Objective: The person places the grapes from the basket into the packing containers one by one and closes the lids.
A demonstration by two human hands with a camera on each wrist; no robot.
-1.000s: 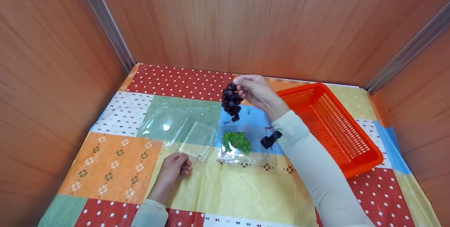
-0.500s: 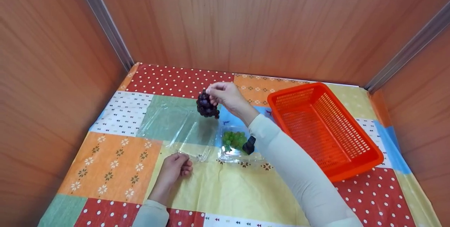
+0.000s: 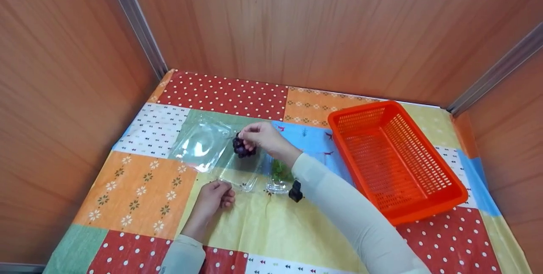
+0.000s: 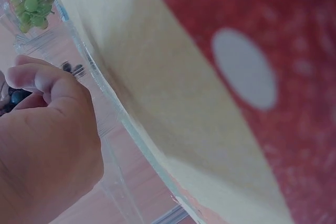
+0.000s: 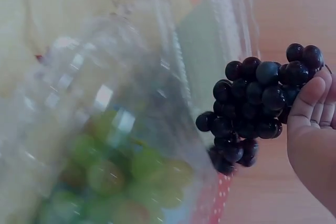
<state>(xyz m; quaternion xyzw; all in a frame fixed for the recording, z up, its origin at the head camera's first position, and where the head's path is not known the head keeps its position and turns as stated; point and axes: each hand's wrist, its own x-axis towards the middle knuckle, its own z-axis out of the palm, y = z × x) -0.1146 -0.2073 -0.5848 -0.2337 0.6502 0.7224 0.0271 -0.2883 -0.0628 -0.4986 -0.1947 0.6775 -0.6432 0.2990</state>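
Observation:
My right hand (image 3: 267,140) pinches the stem end of a bunch of dark grapes (image 3: 242,149), which hangs over the near half of a clear plastic clamshell box (image 3: 248,186). In the right wrist view the dark grapes (image 5: 252,98) dangle beside the fingers. The box's other half (image 3: 199,146) lies opened out to the left. Loosely curled, my left hand (image 3: 214,197) rests by the box's front edge; nothing shows between its fingers in the left wrist view. A bunch of green grapes (image 3: 280,170) sits in a second clear box (image 3: 278,188), partly hidden by my right arm.
An orange-red slotted plastic basket (image 3: 407,172) stands at the right, with no fruit visible in it. A patchwork-patterned cloth (image 3: 140,193) covers the table. Wood-grain panels (image 3: 297,28) enclose the back and both sides.
My right hand has carried the dark grapes leftward and then lowered them, from above the green grapes' box to the opened box. The left hand stays in place. The head view has shifted slightly.

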